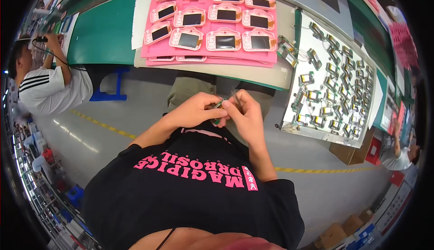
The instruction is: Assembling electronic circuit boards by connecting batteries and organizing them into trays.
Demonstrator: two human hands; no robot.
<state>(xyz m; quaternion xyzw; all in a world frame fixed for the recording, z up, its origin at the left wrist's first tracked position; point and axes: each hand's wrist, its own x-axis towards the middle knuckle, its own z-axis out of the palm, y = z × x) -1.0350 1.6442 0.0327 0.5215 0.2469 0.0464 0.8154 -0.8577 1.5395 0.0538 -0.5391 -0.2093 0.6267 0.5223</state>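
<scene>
Close in front of my body, my left hand (197, 110) pinches a small green circuit board (220, 105), most of it hidden by fingers. My right hand (244, 113) is closed around a thin dark tool that looks like tweezers (236, 97), pointing up and away from me. The right thumb also rests against the board, so both hands meet there. Beyond them, pink casings (224, 41) with dark screens lie in rows on a pink foam sheet (153, 56).
To the right, a white board (289, 119) carries many small circuit assemblies (326, 111) with wires. One assembly (288, 50) lies beside the foam. A person (56, 85) sits at the left by a green bench (104, 28); another person (400, 153) works far right.
</scene>
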